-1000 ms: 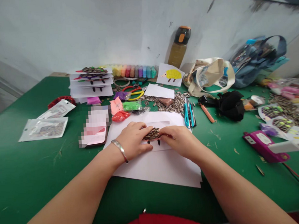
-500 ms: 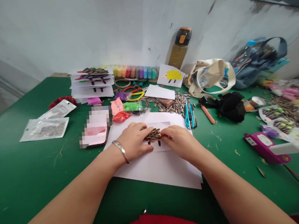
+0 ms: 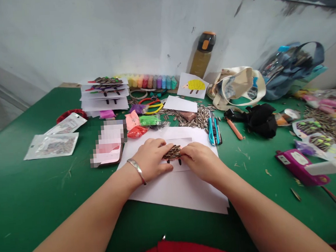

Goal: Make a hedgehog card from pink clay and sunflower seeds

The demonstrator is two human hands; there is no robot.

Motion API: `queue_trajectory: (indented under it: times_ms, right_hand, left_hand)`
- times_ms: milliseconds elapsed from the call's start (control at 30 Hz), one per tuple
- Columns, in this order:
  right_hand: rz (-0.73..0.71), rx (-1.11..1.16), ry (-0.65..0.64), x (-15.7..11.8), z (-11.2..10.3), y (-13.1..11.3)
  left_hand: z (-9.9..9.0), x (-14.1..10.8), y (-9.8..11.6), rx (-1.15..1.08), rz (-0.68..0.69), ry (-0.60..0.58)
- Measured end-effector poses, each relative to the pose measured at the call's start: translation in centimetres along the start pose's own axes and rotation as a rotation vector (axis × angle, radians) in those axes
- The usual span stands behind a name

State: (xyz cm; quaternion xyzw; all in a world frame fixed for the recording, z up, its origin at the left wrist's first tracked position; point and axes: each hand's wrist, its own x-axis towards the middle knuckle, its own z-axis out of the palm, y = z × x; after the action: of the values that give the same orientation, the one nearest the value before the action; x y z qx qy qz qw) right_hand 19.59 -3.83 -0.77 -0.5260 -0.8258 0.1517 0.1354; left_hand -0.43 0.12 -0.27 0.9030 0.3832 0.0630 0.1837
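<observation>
1. The small white rectangular paper card lies flat on large white paper sheets, between the two hands. It bears a rounded figure of overlapping grey-brown striped seeds with short black legs.
2. The left hand rests over the card's left part, thumb and forefinger spread apart around the seeds.
3. The right hand has thumb and fingertips drawn together at the figure's right end; whether anything is pinched there cannot be told.
4. The card is probably light and flexible, liable to bend or slide on the sheets; its bare margins look the safest hold.
5. The seeds are likely hard, smooth and a little slippery, best taken singly by their sides.
6. The salmon-pink edging beneath them looks soft, so firm squeezing could dent it or loosen seeds.
</observation>
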Motion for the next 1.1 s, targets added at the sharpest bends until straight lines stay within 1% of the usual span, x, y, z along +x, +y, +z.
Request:
queue_trajectory:
  times_ms: [167,267,367,567,667,833,967,1100]
  right_hand:
    - [-0.025,-0.021,0.015,0.0,0.3,0.0]
    - [-0.017,-0.012,-0.002,0.1,0.4,-0.1]
    - [0.013,-0.001,-0.014,0.1,0.4,-0.2]
    - [0.111,-0.043,0.028,-0.3,-0.5,-0.2]
    - [0.103,-0.060,0.001,-0.4,-0.8,-0.1]
    - [0.088,-0.053,-0.032,-0.1,-0.7,-0.1]
    - [0.076,-0.029,-0.017,0.0,-0.6,-0.1]
    - [0.079,0.045,0.003,-0.1,-0.6,-0.2]
  left_hand:
    - [0.0,0.0,0.1,-0.001,-0.002,-0.001]
    - [0.0,0.0,0.1,-0.004,-0.011,-0.003]
    - [-0.1,0.0,0.2,-0.010,-0.020,-0.013]
    - [0.2,-0.1,-0.1,0.003,-0.011,0.013]
    - [0.3,-0.1,-0.2,0.009,-0.011,0.014]
    - [0.1,-0.1,0.0,0.012,-0.030,-0.005]
    - [0.1,-0.1,0.0,0.007,-0.037,-0.003]
    - [0.1,-0.1,-0.1,-0.001,-0.021,0.013]
